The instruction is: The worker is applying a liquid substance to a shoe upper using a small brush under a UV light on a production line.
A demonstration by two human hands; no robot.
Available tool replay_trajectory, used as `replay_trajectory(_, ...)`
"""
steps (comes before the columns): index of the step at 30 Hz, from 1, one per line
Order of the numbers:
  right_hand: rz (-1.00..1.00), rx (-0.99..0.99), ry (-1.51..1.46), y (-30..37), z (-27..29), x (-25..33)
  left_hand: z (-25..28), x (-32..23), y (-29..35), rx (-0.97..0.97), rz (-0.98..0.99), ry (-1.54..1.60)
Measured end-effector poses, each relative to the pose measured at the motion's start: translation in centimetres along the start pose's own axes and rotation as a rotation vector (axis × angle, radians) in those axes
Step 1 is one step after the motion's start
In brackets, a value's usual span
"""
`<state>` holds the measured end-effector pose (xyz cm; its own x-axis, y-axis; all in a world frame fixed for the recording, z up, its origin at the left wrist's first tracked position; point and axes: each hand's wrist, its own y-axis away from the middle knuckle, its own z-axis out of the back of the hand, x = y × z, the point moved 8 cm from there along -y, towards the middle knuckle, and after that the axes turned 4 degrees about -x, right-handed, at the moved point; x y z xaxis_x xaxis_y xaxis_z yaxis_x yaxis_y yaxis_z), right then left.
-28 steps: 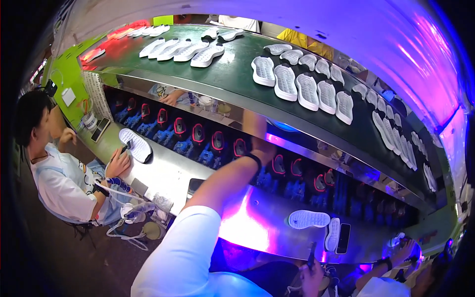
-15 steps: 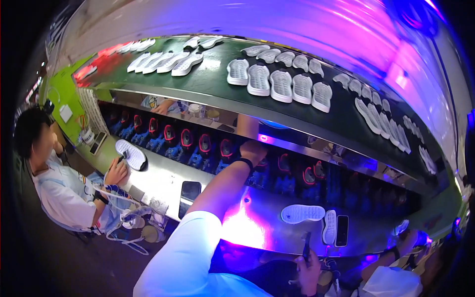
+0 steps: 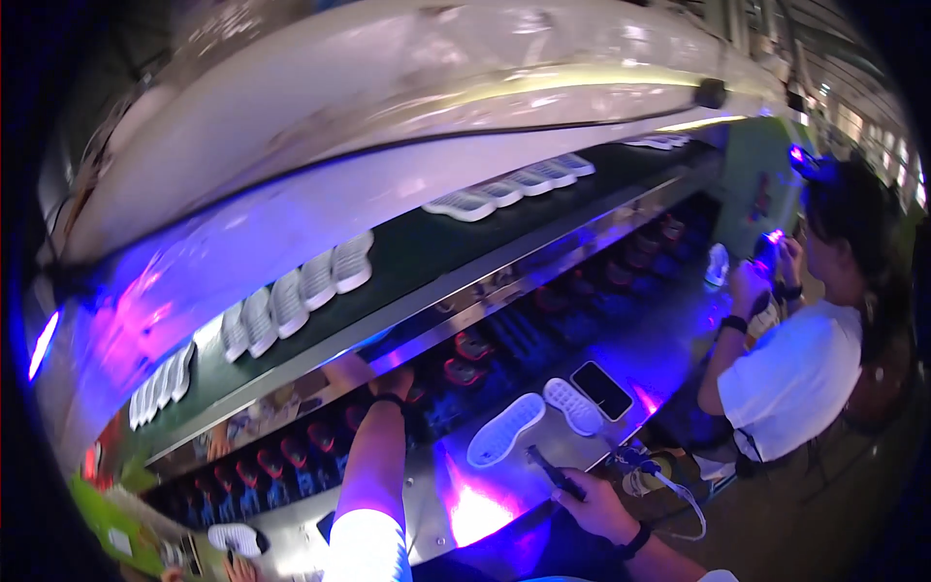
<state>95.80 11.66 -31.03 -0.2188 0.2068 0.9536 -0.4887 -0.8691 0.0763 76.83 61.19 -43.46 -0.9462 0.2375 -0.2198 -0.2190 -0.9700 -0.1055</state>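
Observation:
My left arm reaches up to the dark lower rack, where my left hand (image 3: 392,382) is beside the row of dark shoe uppers with red-edged collars (image 3: 465,371). Its fingers are dim and mostly hidden, so I cannot see whether they grip a shoe. In my right hand (image 3: 599,506) is a dark-handled brush (image 3: 558,475), its tip pointing toward the soles. Just beyond that tip lies a white shoe sole (image 3: 506,431) on the metal worktop, with a second white sole (image 3: 572,407) beside it.
A black phone (image 3: 602,390) lies next to the second sole. Above, a green shelf (image 3: 388,247) carries rows of white soles (image 3: 288,304). Bright purple light hits the worktop (image 3: 427,504). A co-worker in a white shirt (image 3: 795,378) sits at right; another person's hand (image 3: 239,567) is near a sole (image 3: 236,538) at lower left.
The view has swung to the right, bringing the co-worker at right into fuller sight. My right hand with the brush has come up over the worktop near the soles. My left hand stays at the rack.

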Motion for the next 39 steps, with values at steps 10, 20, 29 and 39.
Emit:
replay_trajectory(10, -0.004, 0.02, -0.031, 1.4, 1.0, -0.3, 3.6, 4.6, 9.9, 0.235, 0.483, 0.957)
replay_trajectory(20, 0.005, 0.192, -0.08, -0.7, -1.7, 5.0, 20.6, -2.9, 34.1, -0.022, 0.0, 1.094)
replay_trajectory(29, 0.257, 0.351, 0.073, 0.7, -5.0, 9.9, 28.0, -5.1, 41.3, -0.338, -0.852, 0.762)
replay_trajectory(39, 0.248, 0.403, 0.076, 2.8, -6.0, 9.1, 28.4, -5.0, 42.6, -0.398, -0.997, 0.529)
